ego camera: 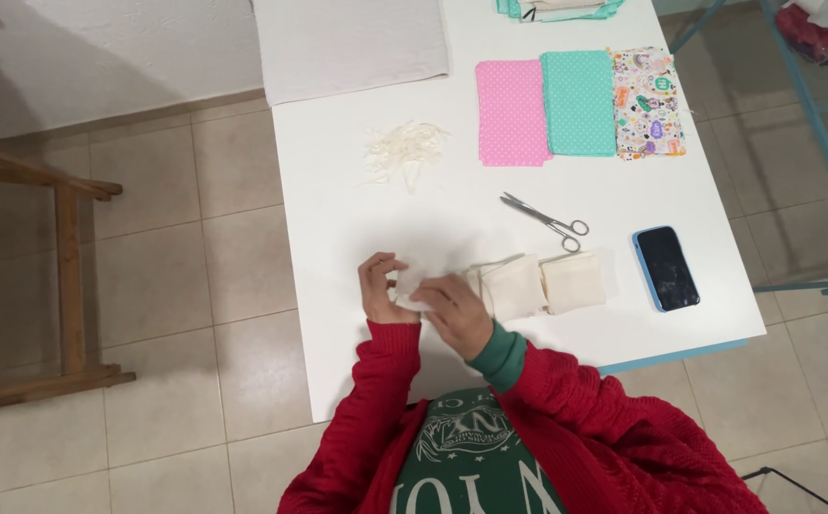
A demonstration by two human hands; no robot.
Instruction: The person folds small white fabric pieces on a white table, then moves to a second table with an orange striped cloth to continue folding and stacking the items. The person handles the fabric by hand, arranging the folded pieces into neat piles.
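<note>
— What have your hands got?

— Your left hand (379, 286) and right hand (454, 309) both pinch one small white piece of fabric (412, 284) between them, fingers curled onto it, just above the near edge of the white table (338, 219).

— And right beside them?

— Just to the right of your right hand lie two cream fabric pouches (539, 284), side by side and touching. Beyond them sit small scissors (545, 221), blades closed, and a dark phone in a blue case (666, 267) near the table's right edge.

— Farther out?

— A loose heap of cream string cuttings (402, 150) lies up the table from your hands. Three folded fabrics lie in a row: pink dotted (512, 112), teal dotted (578, 103), and a cartoon print (648, 103). A wooden frame (23, 276) stands on the tiled floor to the left.
</note>
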